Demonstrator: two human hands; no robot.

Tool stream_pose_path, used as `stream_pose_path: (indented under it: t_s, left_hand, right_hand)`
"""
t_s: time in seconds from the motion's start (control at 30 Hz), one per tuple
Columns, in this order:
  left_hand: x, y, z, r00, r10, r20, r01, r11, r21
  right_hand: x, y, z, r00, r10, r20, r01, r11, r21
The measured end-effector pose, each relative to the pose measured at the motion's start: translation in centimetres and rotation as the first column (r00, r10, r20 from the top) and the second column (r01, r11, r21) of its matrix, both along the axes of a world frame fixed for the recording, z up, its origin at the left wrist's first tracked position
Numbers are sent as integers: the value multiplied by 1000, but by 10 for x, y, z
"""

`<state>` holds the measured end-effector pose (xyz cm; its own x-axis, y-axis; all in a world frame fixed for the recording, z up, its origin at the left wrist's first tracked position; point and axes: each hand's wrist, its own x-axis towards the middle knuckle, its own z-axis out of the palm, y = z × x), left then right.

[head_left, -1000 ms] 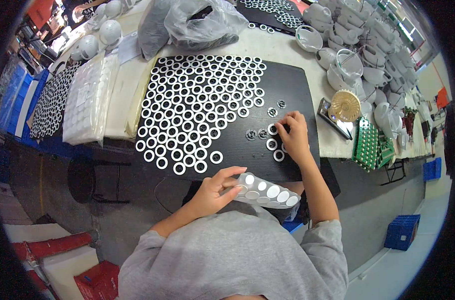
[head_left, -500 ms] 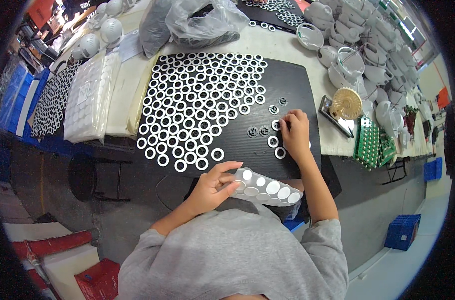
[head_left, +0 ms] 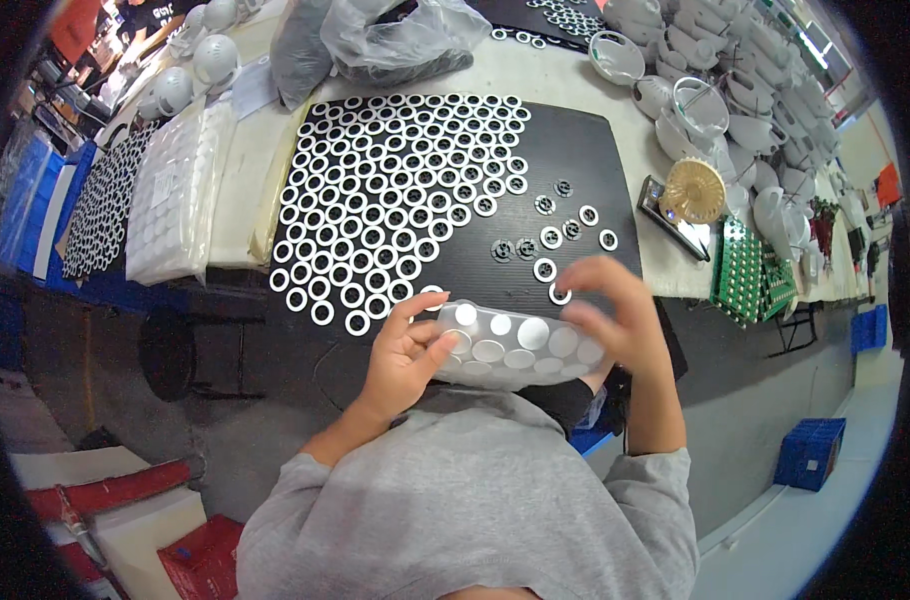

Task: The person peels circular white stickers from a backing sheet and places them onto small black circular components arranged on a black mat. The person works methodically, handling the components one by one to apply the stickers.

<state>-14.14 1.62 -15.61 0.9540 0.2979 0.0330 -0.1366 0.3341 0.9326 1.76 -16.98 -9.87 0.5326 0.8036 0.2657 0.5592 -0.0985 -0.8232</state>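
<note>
My left hand (head_left: 403,352) pinches the left end of a clear backing sheet (head_left: 500,350) that carries rows of round white stickers. The sheet hangs over the near edge of a black ribbed board (head_left: 565,130), in front of my chest. Over the sheet's right end is my right hand (head_left: 623,315), blurred, its thumb and fingers apart with nothing visible between them. Just beyond that hand lie a few white rings with black centres (head_left: 550,237) and several bare black round parts (head_left: 526,247). Many more white rings (head_left: 375,184) cover the board's left side.
Left of the board lies a plastic-wrapped pack (head_left: 180,190) of round white pieces. A grey plastic bag (head_left: 405,45) is at the back. White housings (head_left: 700,105) pile up at the right, near a yellowish ribbed disc (head_left: 693,190) and green circuit boards (head_left: 738,270).
My right hand has drawn back from the rings on the board toward the sheet, leaving rings uncovered. The sheet has shifted slightly left and up, still in my left hand.
</note>
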Motion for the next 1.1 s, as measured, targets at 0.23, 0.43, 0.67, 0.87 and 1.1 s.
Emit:
stream_pose_path:
  t_s: [0.23,0.43,0.67,0.87,1.1]
  left_hand:
    - [9,-7,2,998,66,17,-64,994,-86]
    - [11,6,4,931,-356,-75,350,933,-90]
    - [10,0,23,862,-441,-249,490,850,193]
    - [10,-5,16,879,-367,-304,427,889,162]
    - [12,-8,13,943,-282,-179,325,896,302]
  right_hand:
    - [-40,14,-4,926,-52,374,101,989,-111]
    - [-51,11,-18,951,109,290,-88,993,-83]
    - [-51,3,-20,989,98,110,-92,994,-58]
    - [-48,1,-22,976,73,204,-69,997,-28]
    - [-23,5,-20,998,-20,60,23,998,-58]
